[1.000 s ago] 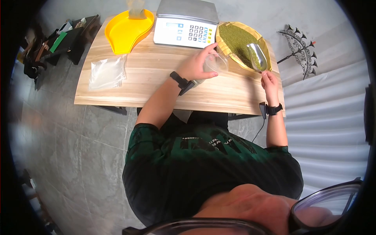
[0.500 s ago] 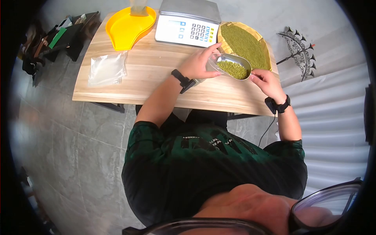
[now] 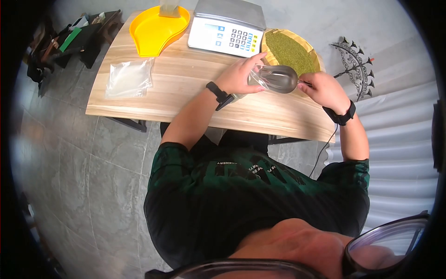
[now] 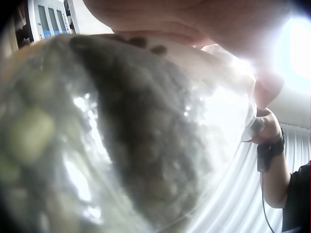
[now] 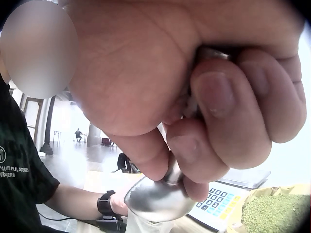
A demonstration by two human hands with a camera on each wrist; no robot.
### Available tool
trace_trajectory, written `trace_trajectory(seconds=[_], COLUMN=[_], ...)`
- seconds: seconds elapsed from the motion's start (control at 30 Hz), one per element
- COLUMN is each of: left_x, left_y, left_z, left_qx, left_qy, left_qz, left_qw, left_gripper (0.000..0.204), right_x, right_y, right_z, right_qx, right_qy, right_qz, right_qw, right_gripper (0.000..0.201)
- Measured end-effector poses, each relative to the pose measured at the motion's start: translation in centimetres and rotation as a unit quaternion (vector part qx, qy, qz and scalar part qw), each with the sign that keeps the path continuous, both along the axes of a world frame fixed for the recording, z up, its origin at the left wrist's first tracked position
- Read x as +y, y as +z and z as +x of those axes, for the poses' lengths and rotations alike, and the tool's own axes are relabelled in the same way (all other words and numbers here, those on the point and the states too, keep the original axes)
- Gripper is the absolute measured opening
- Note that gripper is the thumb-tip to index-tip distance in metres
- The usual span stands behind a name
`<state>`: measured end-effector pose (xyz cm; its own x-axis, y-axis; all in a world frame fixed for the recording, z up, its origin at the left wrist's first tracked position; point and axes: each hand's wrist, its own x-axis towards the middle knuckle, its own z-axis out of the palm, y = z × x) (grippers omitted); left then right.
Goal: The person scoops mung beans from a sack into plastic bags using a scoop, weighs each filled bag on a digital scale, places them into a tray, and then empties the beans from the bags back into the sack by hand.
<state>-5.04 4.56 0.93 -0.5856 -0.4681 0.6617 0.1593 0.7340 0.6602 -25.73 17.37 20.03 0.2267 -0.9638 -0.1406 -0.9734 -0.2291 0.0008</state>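
Evidently, the metal scoop (image 3: 281, 79) sits bowl-down at the mouth of the clear bag (image 4: 146, 141) — presumably tipped so that its load falls inside. The right hand (image 3: 325, 89) curls its fingers tightly round the handle, a grip that likely steadies the twist. The left hand (image 3: 236, 78) holds the bag, thumb and forefinger spread apart, seemingly to keep it gaping. Just beyond lie green beans (image 3: 291, 52) — probably within easy scooping reach — beside the scale (image 3: 218, 39).
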Motion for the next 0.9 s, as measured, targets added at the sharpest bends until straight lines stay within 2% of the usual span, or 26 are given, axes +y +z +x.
trace_trajectory(seconds=[0.1,0.17,0.2,0.27,0.3,0.33,0.37,0.4,0.43,0.47,0.53,0.6,0.67,0.7,0.73,0.8,0.83,0.9], left_x=[-0.1,-0.2,-0.2,-0.1,-0.1,0.0,0.0,0.0,0.2,0.3,0.9,1.3,1.7,1.9,2.1,2.7,3.0,3.4], left_y=[0.0,0.0,-0.1,-0.1,0.1,0.2,0.4,0.6,1.0,1.3,1.9,2.2,2.7,3.0,3.3,3.8,3.9,3.9], left_z=[0.0,0.0,-0.1,-0.2,-0.1,-0.1,0.0,0.1,0.2,0.2,0.4,0.2,-0.1,-0.2,-0.2,-0.1,-0.2,-0.5], left_qx=[0.000,0.001,0.017,0.029,0.027,0.025,0.023,0.025,0.026,0.023,0.013,-0.008,-0.030,-0.056,-0.084,-0.096,-0.102,-0.116], left_qy=[0.001,-0.004,-0.010,-0.020,-0.010,-0.001,-0.003,0.040,0.082,0.080,0.121,0.105,0.091,0.070,0.050,0.049,0.059,0.069], left_qz=[-0.006,-0.007,0.004,0.014,0.002,-0.008,-0.011,-0.070,-0.129,-0.132,-0.248,-0.273,-0.300,-0.305,-0.309,-0.314,-0.312,-0.312], left_qw=[1.000,1.000,1.000,0.999,1.000,1.000,1.000,0.996,0.988,0.988,0.961,0.956,0.949,0.948,0.946,0.943,0.943,0.940], left_gripper=[0.096,0.095,0.092,0.089,0.080,0.072,0.072,0.061,0.050,0.050,0.033,0.026,0.020,0.018,0.016,0.014,0.014,0.013], right_x=[0.2,0.4,0.1,-1.0,-1.2,-1.6,-2.1,-2.4,-1.9,-1.9,-1.9,-1.8,-1.7,-1.6,-1.4,-1.3,-2.0,-3.9], right_y=[-0.5,-0.9,-1.4,-2.8,-3.5,-5.1,-7.0,-8.0,-8.0,-8.9,-11.4,-12.8,-12.9,-12.3,-11.4,-10.1,-9.7,-10.3], right_z=[-0.9,-3.3,-5.5,-10.1,-10.5,-12.4,-14.9,-16.3,-14.7,-14.9,-15.0,-14.6,-12.9,-12.3,-10.9,-8.4,-7.0,-3.2], right_qx=[-0.013,-0.177,-0.179,-0.362,-0.409,-0.411,-0.326,-0.238,-0.175,-0.179,-0.120,-0.150,-0.157,-0.097,-0.105,-0.025,-0.107,-0.245], right_qy=[0.012,-0.030,-0.030,-0.132,-0.186,-0.188,-0.204,-0.219,-0.259,-0.260,-0.296,-0.296,-0.287,-0.310,-0.310,-0.203,-0.131,0.005], right_qz=[-0.006,0.018,0.016,0.012,-0.023,-0.025,-0.076,-0.127,-0.140,-0.142,-0.168,-0.173,-0.192,-0.152,-0.154,-0.291,-0.274,-0.248], right_qw=[1.000,0.984,0.983,0.923,0.893,0.892,0.920,0.938,0.940,0.938,0.933,0.928,0.925,0.933,0.932,0.934,0.947,0.937], right_gripper=[0.024,0.024,0.024,0.027,0.026,0.026,0.028,0.029,0.032,0.032,0.033,0.030,0.029,0.030,0.030,0.029,0.031,0.030])
